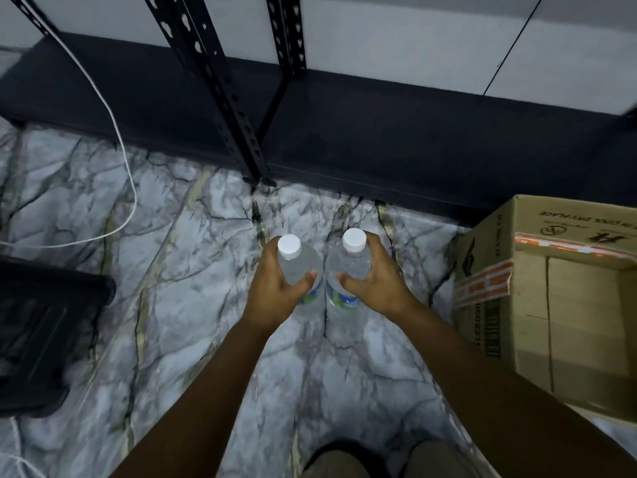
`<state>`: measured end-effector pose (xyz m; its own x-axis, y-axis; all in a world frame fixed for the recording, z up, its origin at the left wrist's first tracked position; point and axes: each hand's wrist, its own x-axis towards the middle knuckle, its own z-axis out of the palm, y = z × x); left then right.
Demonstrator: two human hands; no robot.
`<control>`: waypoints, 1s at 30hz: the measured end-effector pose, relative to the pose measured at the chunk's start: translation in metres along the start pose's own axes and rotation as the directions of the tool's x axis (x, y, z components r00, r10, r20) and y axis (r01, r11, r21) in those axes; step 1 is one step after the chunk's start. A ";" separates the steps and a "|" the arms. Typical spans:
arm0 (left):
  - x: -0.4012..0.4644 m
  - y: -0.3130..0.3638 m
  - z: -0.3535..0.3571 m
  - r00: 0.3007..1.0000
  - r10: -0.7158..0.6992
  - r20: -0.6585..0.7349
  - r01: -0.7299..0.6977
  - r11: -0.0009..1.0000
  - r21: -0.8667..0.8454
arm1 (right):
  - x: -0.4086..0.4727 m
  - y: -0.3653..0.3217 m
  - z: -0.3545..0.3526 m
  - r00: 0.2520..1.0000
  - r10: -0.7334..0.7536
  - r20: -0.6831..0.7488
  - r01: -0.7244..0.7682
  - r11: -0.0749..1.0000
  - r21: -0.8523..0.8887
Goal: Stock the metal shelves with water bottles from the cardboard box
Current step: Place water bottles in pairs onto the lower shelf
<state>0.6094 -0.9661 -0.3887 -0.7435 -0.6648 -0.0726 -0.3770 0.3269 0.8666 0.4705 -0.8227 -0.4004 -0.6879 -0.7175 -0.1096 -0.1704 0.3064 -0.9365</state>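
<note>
A: What does each hand hold at this moment?

B: The left hand (275, 288) has its fingers and thumb curled around one water bottle (297, 267), and the right hand (374, 281) is wrapped in the same way around a second bottle (348, 267). Both bottles are upright with white caps on top, side by side and almost touching, above the marble floor (193, 305).

A: And where must they go?

B: To the black shelf (379, 132) in front, low near the floor. The cardboard box (551, 298) stands at the right, just beside the shelf edge.

A: How to do this step well?

B: I think it is best to keep the bottles vertical, bring them forward over the shelf edge, avoid the metal post (227, 98), and put them down at the back, so the front stays free. Release only when each base sits flat.
</note>
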 end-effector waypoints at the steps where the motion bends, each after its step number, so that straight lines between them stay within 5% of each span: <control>1: 0.001 0.000 0.001 0.999 -0.012 0.041 0.013 1.000 -0.001 | 0.000 0.002 -0.005 0.999 0.003 0.040 -0.003 1.000 0.000; 5: -0.004 -0.005 0.004 0.992 -0.026 0.121 0.025 1.000 0.009 | -0.010 0.011 -0.014 0.998 -0.008 0.059 0.011 0.999 -0.049; 13: -0.022 -0.015 0.016 0.999 0.032 -0.040 -0.035 0.995 -0.092 | -0.028 0.021 0.003 0.984 -0.141 -0.112 0.143 0.990 0.010; 19: -0.028 -0.021 0.013 0.989 0.092 -0.120 -0.107 0.986 -0.126 | -0.020 0.021 0.027 0.967 -0.220 -0.127 0.207 0.973 -0.105; 30: -0.023 -0.030 0.012 0.989 0.073 -0.126 -0.091 0.986 -0.142 | -0.007 0.022 0.032 0.949 -0.267 -0.169 0.241 0.957 -0.161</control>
<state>0.6317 -0.9525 -0.4193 -0.6936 -0.7184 0.0539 -0.2257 0.2877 0.9308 0.4946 -0.8310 -0.4310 -0.7267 -0.6565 0.2024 -0.4420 0.2212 -0.8693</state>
